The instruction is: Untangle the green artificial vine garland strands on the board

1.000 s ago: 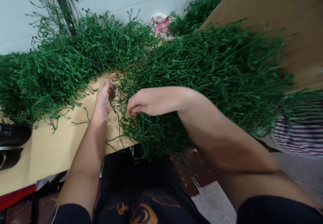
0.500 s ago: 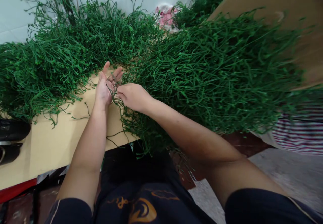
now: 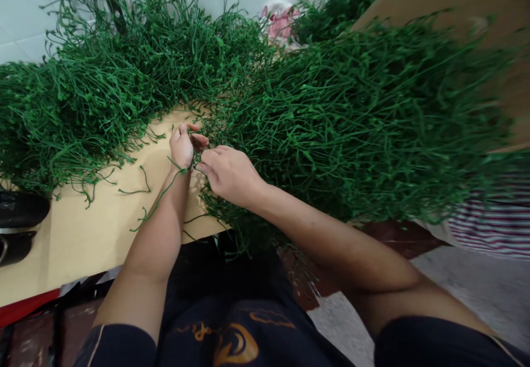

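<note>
Comparing with the half-second-earlier view, we note that the left hand [image 3: 185, 149] has gone from spread, palm up, to curled, with its thumb raised. The right hand [image 3: 232, 174] lay close to it then and lies close now, whereas one second ago it was apart, over the right heap [image 3: 351, 113].

We also record a long stem [image 3: 158, 201] now draped over the left wrist and forearm; it was not there before. We take this to mean that the hands are working on stems at one shared spot, the left as support, the right doing the finer part.

Fingers: right thumb and forefinger are pinched together on thin green stems [image 3: 196, 160] beside the left wrist. Left fingers are half bent, with green near their tips; whether they grip anything, we cannot tell.

Location: the handled stems are above the middle of the surface [image 3: 91, 234], at the inner margin of the right heap, which covers the surface's right part and spills past its near edge. The left heap [image 3: 95, 91] follows the far edge. One loose stem [image 3: 134, 191] lies on the bare part between the left heap and the near edge.
</note>
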`<state>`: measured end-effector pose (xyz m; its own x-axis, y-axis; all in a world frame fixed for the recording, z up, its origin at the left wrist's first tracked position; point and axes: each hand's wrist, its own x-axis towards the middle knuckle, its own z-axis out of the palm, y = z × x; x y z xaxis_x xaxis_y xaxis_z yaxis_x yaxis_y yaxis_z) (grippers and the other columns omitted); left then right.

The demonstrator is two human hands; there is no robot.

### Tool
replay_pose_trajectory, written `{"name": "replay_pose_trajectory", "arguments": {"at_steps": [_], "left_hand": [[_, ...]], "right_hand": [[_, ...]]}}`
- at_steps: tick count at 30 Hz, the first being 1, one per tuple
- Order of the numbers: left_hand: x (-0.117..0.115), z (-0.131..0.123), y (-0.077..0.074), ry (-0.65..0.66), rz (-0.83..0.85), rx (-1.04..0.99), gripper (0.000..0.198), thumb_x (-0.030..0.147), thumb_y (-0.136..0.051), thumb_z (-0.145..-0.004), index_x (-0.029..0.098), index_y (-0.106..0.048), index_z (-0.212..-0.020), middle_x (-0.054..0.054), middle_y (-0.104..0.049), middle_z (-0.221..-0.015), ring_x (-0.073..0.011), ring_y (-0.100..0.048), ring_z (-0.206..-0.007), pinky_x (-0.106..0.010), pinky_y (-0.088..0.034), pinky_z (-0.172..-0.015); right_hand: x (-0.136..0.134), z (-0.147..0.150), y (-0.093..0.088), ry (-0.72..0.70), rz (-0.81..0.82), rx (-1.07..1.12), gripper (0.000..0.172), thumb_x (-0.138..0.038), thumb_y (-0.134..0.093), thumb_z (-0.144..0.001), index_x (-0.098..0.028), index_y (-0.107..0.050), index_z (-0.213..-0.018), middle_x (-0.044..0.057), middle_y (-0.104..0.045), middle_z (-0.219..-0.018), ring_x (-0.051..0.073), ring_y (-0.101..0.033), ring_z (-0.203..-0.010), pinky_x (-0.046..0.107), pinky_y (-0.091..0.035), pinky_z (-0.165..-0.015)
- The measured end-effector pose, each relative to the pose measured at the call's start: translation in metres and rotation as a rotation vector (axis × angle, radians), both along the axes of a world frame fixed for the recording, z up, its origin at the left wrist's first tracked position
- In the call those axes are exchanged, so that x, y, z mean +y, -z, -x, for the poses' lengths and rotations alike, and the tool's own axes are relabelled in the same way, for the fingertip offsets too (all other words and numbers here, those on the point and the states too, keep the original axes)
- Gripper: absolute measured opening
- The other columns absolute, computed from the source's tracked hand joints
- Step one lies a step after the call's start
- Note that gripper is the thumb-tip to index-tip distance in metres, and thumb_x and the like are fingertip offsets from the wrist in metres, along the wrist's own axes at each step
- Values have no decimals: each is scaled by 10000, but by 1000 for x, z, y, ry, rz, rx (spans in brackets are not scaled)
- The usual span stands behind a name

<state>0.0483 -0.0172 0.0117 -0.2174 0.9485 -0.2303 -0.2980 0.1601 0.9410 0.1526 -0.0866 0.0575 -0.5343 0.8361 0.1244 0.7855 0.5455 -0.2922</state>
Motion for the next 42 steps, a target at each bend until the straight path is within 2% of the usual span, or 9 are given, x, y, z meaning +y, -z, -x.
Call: {"name": "replay_pose_trajectory", "arguments": {"at_steps": [5, 9, 17, 23, 26, 31, 34, 40, 42], "left_hand": [[2, 1, 0, -24, 38, 0, 367, 423, -249, -949, 183, -450, -757, 24, -568, -513, -83, -527, -417, -199, -344, -443], [2, 2, -2, -15, 24, 64, 365, 402, -258, -953, 181, -450, -735, 43, -530, -486, -55, -374, -330, -221, -283, -417], [12, 22, -2, -233, 58, -129, 414, 445, -212, -947, 220, -402, -658, 67, -215, -402, -74, -187, -409, -257, -256, -464], [11, 28, -1, -194, 42, -161, 377, 389, -200, -968, 209, -447, -747, 77, -218, -422, -71, -175, -395, -252, -273, -437], [11, 24, 2, -208, -13, -134, 369, 393, -200, -966, 191, -471, -817, 88, -232, -442, -60, -193, -365, -231, -281, -419], [10, 22, 1, -230, -41, -120, 394, 408, -171, -961, 195, -428, -753, 90, -227, -463, -59, -191, -359, -221, -286, -443], [9, 24, 0, -215, -41, -115, 441, 455, -145, -950, 201, -410, -707, 88, -208, -444, -63, -178, -352, -226, -234, -428], [10, 24, -1, -204, -44, -97, 424, 444, -160, -957, 218, -412, -704, 84, -179, -424, -84, -179, -362, -253, -239, -476], [11, 26, 0, -223, -28, -105, 427, 451, -155, -960, 222, -370, -670, 81, -159, -413, -89, -163, -376, -254, -235, -500]], "right_hand": [[0, -3, 2, 95, 83, 169, 236, -289, -375, -860, -190, -420, -650, 26, -508, -616, 124, -387, -553, 263, -271, -559], [-7, -4, 5, 118, 111, 260, 305, -361, -393, -838, -205, -302, -592, -5, -421, -544, 102, -311, -501, 255, -242, -518], [-45, -5, -28, -121, -59, 245, 326, -267, -318, -857, -217, -349, -536, 29, -426, -535, 142, -395, -548, 290, -327, -577], [-10, -60, -46, 393, -368, 93, 279, -380, -420, -866, -182, -579, -751, 135, -555, -829, 241, -509, -855, 380, -381, -733], [1, -73, -40, 496, -509, 63, 421, -508, -441, -846, -140, -601, -973, 193, -537, -1045, 325, -451, -1042, 455, -367, -803], [1, -18, -9, 110, -164, -39, 417, -440, -404, -888, -98, -618, -994, 151, -610, -970, 261, -513, -956, 390, -399, -809], [6, 14, 6, 0, -11, -107, 369, -335, -378, -910, -76, -635, -965, 150, -634, -929, 237, -541, -910, 356, -392, -809], [4, 15, 8, -92, 74, -19, 275, -185, -381, -880, -95, -632, -816, 111, -630, -801, 189, -507, -793, 307, -364, -749], [-13, 14, 5, -298, 113, 14, 239, -146, -409, -847, -107, -624, -751, 91, -618, -746, 169, -478, -740, 301, -360, -749]]}}
